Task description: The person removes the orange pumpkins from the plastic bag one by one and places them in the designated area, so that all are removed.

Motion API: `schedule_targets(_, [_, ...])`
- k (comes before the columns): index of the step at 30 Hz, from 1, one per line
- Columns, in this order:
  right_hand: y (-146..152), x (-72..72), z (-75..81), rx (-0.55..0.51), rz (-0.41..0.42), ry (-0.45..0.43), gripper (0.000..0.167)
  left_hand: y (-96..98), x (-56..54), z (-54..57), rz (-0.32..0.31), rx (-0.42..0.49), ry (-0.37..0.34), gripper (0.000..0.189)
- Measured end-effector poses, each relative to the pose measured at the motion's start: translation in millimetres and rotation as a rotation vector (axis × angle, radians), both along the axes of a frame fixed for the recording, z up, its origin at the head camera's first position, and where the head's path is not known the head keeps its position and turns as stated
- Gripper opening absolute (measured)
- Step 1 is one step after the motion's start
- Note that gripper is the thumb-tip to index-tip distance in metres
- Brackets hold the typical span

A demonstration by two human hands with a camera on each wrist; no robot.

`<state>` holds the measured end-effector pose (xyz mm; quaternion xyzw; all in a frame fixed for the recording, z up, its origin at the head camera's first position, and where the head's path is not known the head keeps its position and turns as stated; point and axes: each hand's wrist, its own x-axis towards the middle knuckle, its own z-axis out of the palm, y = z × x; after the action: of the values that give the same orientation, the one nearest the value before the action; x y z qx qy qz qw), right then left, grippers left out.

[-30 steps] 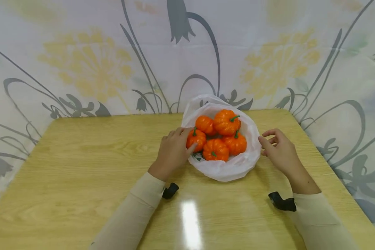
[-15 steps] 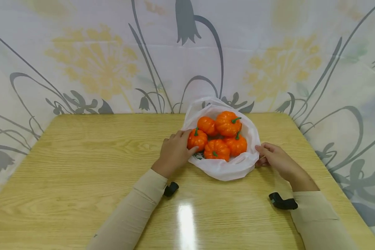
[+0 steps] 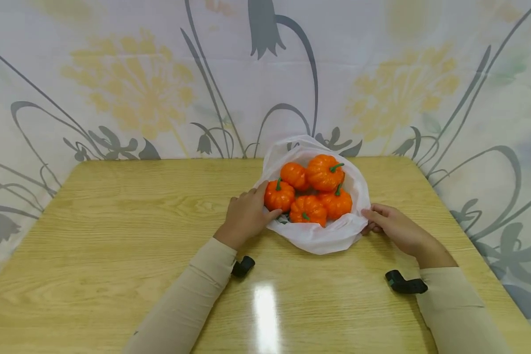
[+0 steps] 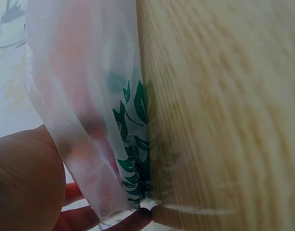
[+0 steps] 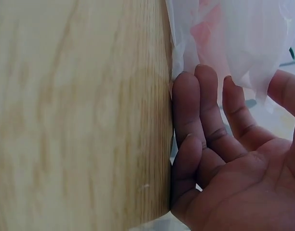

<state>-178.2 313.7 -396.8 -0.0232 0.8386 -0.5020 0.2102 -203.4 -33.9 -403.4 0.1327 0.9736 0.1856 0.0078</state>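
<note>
A white plastic bag (image 3: 320, 243) stands on the table with its mouth rolled wide. Inside it sit several small orange pumpkins (image 3: 308, 210) with green stems. My left hand (image 3: 245, 211) holds the bag's left rim, its thumb over the edge beside the leftmost pumpkin. Green leaf prints show on the bag's lower side (image 4: 130, 144) in the left wrist view, with fingers reaching past its far end. At the right rim my right hand (image 3: 394, 223) pinches the plastic between thumb and fingers. The right wrist view has the fingers (image 5: 212, 103) low by the tabletop, against the bag.
The wooden table (image 3: 137, 236) runs wide to the left of the bag. Behind it hangs a white cloth (image 3: 221, 73) printed with grey and yellow flowers. Black wrist mounts (image 3: 404, 282) stick out beneath both sleeves.
My right hand has moved from just beside the bag's right rim down and inward onto it, and now pinches the plastic. The left hand stays at the left rim. The head view shifts slightly.
</note>
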Motion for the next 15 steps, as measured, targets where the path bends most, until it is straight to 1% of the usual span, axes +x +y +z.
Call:
schedule_targets(8, [0.3, 0.2, 1.0, -0.015, -0.006, -0.005, 0.03, 1.3, 0.7, 1.3, 0.006, 0.006, 0.005, 0.08])
schedule_targets(15, [0.0, 0.3, -0.2, -0.012, -0.006, 0.001, 0.032, 2.0, 0.3, 1.3, 0.013, 0.006, -0.013, 0.079])
